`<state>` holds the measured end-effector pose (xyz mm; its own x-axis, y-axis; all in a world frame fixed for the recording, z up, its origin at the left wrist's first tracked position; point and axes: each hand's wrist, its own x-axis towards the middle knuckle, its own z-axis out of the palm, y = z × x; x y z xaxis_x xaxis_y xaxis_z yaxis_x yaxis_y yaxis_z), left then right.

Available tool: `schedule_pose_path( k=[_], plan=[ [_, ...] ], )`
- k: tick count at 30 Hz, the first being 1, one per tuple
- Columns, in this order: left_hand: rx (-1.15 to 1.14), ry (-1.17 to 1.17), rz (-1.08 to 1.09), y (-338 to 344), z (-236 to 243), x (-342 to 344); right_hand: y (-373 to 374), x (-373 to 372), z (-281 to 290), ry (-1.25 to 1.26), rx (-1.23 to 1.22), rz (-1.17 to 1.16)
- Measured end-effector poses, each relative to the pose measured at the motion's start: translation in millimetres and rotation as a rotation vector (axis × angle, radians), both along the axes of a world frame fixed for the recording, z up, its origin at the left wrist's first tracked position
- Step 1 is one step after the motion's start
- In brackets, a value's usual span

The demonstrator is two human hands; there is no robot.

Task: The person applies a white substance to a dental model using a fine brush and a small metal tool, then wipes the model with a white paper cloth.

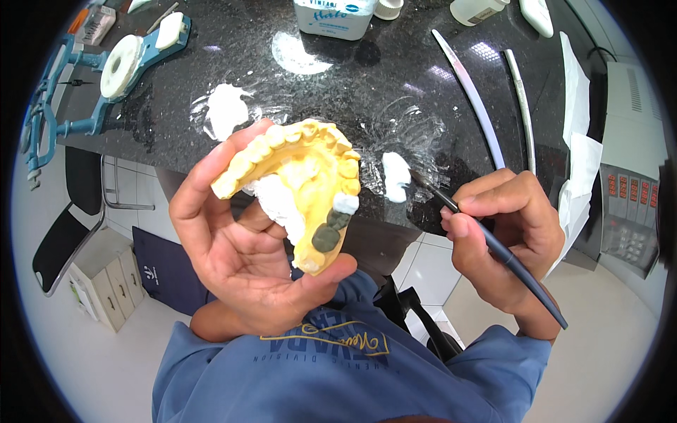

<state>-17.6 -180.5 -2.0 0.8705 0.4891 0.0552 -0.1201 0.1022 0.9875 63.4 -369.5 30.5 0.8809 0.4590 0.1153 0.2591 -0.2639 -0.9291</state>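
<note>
My left hand [236, 264] grips a yellow plaster dental cast [310, 166], fingers beneath it and thumb on its near end. Along the cast's right side sit dark grey tooth caps [326, 238], with a white-coated tooth [345, 204] just beyond them. White material lines the inner left part of the cast. In my right hand [518, 218] a slim brush with a dark handle [511, 259] is pinched between thumb and fingers. Its tip points left, at the edge of a small mound of white paste [396, 176] on the black countertop; whether it touches is hard to make out.
Another white paste mound [227, 111] lies left of the cast. A blue articulator [137, 67] stands at far left, a white tub [335, 20] at the back. Two long slender tools [474, 99] and white tissue [580, 158] lie right, near a machine with red displays [630, 204].
</note>
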Motion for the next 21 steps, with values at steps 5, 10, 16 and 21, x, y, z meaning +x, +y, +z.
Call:
schedule_pose_path(
  k=[5, 10, 16, 21],
  plan=[
    [-0.015, 0.016, -0.006, -0.4, 0.5, -0.2, -1.4, -0.1, 1.5, 0.044, 0.003, -0.03],
    [-0.018, 0.036, -0.001, -0.7, 2.5, 1.1, -2.8, 0.1, 2.0, 0.079, 0.012, -0.07],
    [-0.015, 0.035, 0.015, -1.0, 2.7, 3.1, -4.6, 3.0, 2.7, 0.086, -0.012, -0.005],
    [-0.007, 0.036, 0.003, 0.7, 2.9, 2.5, -4.2, 3.1, 2.8, 0.147, 0.027, -0.027]
  ],
)
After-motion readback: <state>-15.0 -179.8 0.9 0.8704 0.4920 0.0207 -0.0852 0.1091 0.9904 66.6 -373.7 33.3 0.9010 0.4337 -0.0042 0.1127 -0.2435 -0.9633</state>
